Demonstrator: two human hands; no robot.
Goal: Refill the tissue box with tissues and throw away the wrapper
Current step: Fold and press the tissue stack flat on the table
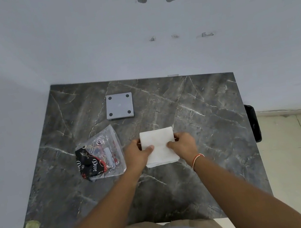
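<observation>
A white stack of folded tissues (158, 142) rests in the middle of the dark marble table (201, 145). My left hand (135, 154) grips its left side and my right hand (184, 145) grips its right side, thumbs pressed on top. Just left of my left hand lies the clear plastic wrapper (101, 156) with black and red print, flat and empty-looking. A grey square piece (119, 106) with four dark round pads, probably the tissue box or its base, lies beyond toward the wall.
The table stands against a white wall at the back and left. A black bin or object (253, 122) sits at the table's right edge over a tiled floor. A yellowish patch (31, 226) marks the near left corner.
</observation>
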